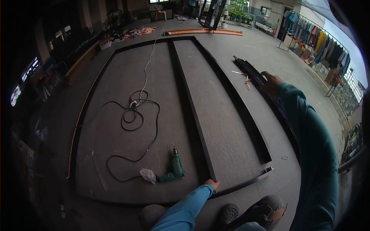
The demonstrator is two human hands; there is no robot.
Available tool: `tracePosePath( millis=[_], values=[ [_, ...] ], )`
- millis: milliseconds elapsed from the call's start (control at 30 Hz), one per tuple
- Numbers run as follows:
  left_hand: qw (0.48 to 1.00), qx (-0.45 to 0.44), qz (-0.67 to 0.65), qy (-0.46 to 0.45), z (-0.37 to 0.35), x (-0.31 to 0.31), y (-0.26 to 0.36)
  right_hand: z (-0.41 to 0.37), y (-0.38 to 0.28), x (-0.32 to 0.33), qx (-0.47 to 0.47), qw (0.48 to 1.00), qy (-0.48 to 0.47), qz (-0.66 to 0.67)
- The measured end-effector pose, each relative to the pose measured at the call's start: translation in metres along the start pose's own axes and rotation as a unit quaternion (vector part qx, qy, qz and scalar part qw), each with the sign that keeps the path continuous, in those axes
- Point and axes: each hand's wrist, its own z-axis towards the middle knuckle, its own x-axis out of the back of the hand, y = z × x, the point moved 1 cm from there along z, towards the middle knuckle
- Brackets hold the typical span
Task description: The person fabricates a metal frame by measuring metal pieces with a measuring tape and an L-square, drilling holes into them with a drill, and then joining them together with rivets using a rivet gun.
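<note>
A large dark metal frame [228, 188] lies flat on the floor, with a long dark middle bar [191, 107] running through it. My left hand [211, 184] is closed around the near end of that bar, where it meets the frame's near side. On the right, my right hand [272, 82] is over a stack of long dark metal bars [251, 71], its fingers curved and apart; whether they touch the bars is hard to tell. Inside the frame lies a green power drill [177, 166], its bit pointing away from me, with a crumpled whitish plastic wrap [148, 175] by its handle.
A black cord [157, 125] loops across the floor and joins a white cable [146, 73]. A small metal piece [284, 157] lies right of the frame. Orange-brown lengths [208, 32] lie beyond it. Clothes [320, 40] hang on a rack at the far right.
</note>
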Motion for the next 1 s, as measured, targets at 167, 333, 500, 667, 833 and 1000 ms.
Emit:
tracePosePath(
  millis=[167,333,500,667,833,1000],
  values=[
    [1.0,0.025,-0.017,-0.001,-0.021,0.006,0.007,0.028,-0.078,0.07,0.093,0.981,0.134,-0.106],
    [0.999,0.03,0.021,0.028,-0.036,0.01,0.012,0.058,-0.125,0.09,0.122,0.973,0.172,-0.094],
    [1.0,0.022,0.009,0.0,-0.033,0.01,0.009,0.037,-0.139,0.071,0.133,0.964,0.212,-0.089],
    [0.999,0.011,0.037,0.012,-0.047,0.023,0.017,-0.02,-0.059,-0.051,0.137,0.986,-0.092,-0.003],
    [1.0,-0.002,0.024,0.009,-0.041,0.031,0.006,-0.151,0.122,-0.293,-0.012,0.879,-0.457,-0.137],
    [0.999,-0.022,0.027,0.001,-0.042,0.028,-0.006,-0.304,0.131,-0.389,-0.38,0.635,-0.579,0.342]
  ],
)
